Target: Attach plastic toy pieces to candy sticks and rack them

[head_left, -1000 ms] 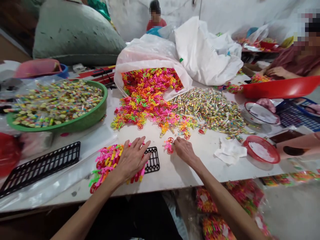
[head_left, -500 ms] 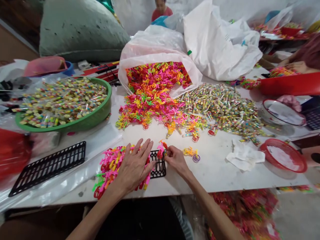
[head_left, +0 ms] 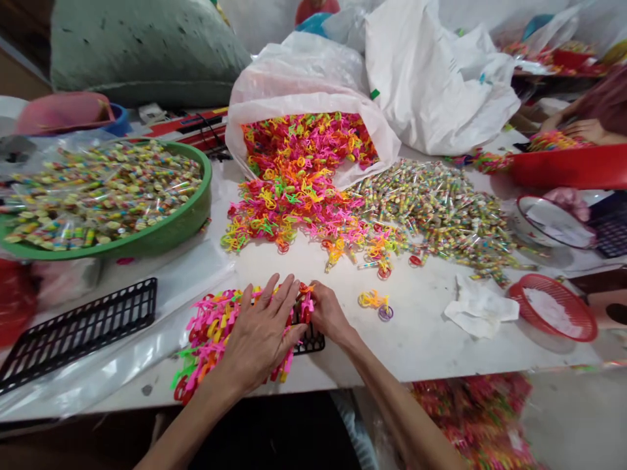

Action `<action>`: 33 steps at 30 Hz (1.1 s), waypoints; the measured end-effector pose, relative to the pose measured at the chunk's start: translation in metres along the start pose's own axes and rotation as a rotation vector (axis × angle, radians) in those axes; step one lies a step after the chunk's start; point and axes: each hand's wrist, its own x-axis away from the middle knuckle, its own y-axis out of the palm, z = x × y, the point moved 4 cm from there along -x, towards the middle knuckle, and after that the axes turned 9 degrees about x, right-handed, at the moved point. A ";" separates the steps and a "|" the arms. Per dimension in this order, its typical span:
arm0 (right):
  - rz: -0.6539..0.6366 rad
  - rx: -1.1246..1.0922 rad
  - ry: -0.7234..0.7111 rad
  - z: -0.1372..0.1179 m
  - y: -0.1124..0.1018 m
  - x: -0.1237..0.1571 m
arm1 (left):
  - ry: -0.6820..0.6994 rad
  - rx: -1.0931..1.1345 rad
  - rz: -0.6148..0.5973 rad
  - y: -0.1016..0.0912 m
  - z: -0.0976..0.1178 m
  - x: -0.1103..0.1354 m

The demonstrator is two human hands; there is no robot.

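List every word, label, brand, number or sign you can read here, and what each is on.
No text can be read in this view.
White sack: small green and blue marks, too small to read.
Small tubes: patterned in colour; any print is too small to read.
Paper in the red basket: too blurred to show lettering.
Toys by the left hand: no lettering discernible.

Looks from head height, forward and down, across a white table. Takes in the left hand and right hand at close range, just below the middle. Reaches, farther off, to a pale wall at the top.
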 end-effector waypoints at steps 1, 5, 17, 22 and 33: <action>-0.041 0.046 -0.015 -0.001 -0.002 -0.003 | 0.008 0.008 -0.001 0.000 0.000 0.000; -0.174 0.166 -0.084 -0.004 -0.006 -0.014 | 0.078 0.065 -0.010 -0.003 0.000 0.002; -0.072 0.408 0.026 0.005 -0.016 -0.006 | 0.111 0.112 0.042 -0.003 0.000 0.006; 0.192 0.537 0.262 0.036 -0.098 -0.047 | 0.051 0.076 0.093 -0.004 -0.001 0.000; 0.095 0.087 0.349 0.042 -0.065 0.024 | 0.079 0.096 0.123 -0.008 0.007 0.006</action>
